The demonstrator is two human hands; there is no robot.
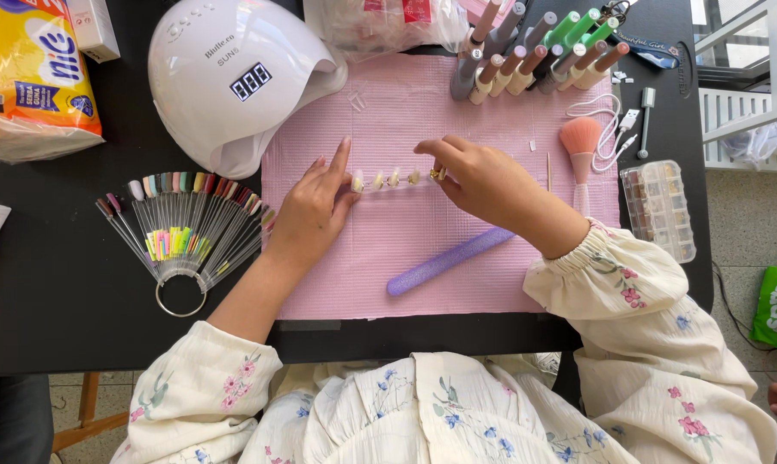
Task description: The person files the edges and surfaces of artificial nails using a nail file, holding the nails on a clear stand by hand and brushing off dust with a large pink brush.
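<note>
A flat black table is seen against a grey tiled floor. A white slatted railing is lit by daylight at upper right.

The left hand rests on the pink mat, index finger extended and touching the left end of a row of nail tips; the right hand pinches the right end of the same row. A purple nail file lies diagonally on the mat below the right hand; a white nail lamp stands upper left; a fan of colour swatches lies left of the mat; polish bottles stand along the top edge; a pink brush lies at right.
</note>
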